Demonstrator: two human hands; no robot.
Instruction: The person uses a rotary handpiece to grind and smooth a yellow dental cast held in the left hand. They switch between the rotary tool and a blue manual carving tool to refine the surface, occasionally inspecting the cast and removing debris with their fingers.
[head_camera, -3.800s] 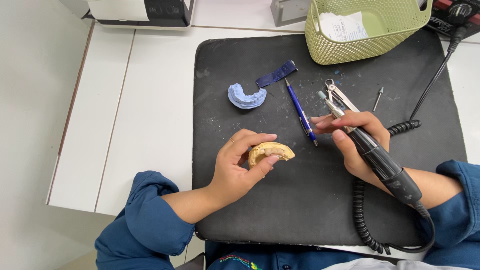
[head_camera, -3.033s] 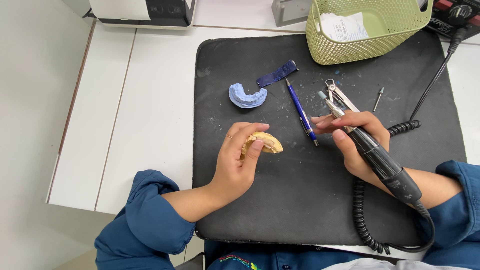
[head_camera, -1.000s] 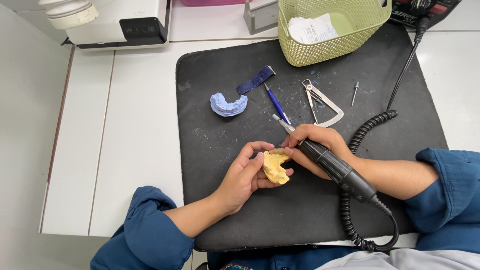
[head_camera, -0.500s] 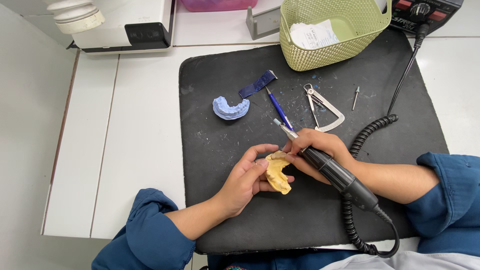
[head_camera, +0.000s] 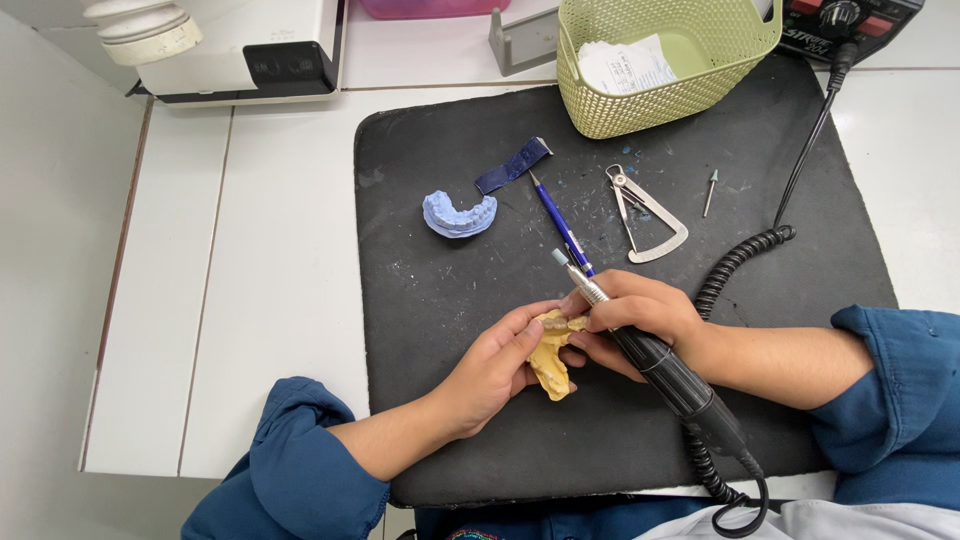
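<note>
Yellow dental cast (head_camera: 552, 362) now sits between both hands above the black mat (head_camera: 440, 290); seconds ago the hands were apart. The left hand (head_camera: 497, 368) has its grip closed around the cast, turned on edge. The right hand (head_camera: 634, 318), its grip wrapped on the rotary handpiece (head_camera: 668, 372), has moved in to touch the cast. A blue cast (head_camera: 458, 215), pencil (head_camera: 560, 227) and caliper (head_camera: 645, 215) lie unmoved behind.

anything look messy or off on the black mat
Only small things: bluish specks and dust are scattered over the black mat, mostly between the blue dental cast and the metal caliper. A single loose bur lies beside the caliper. Nothing looks damaged.
</note>
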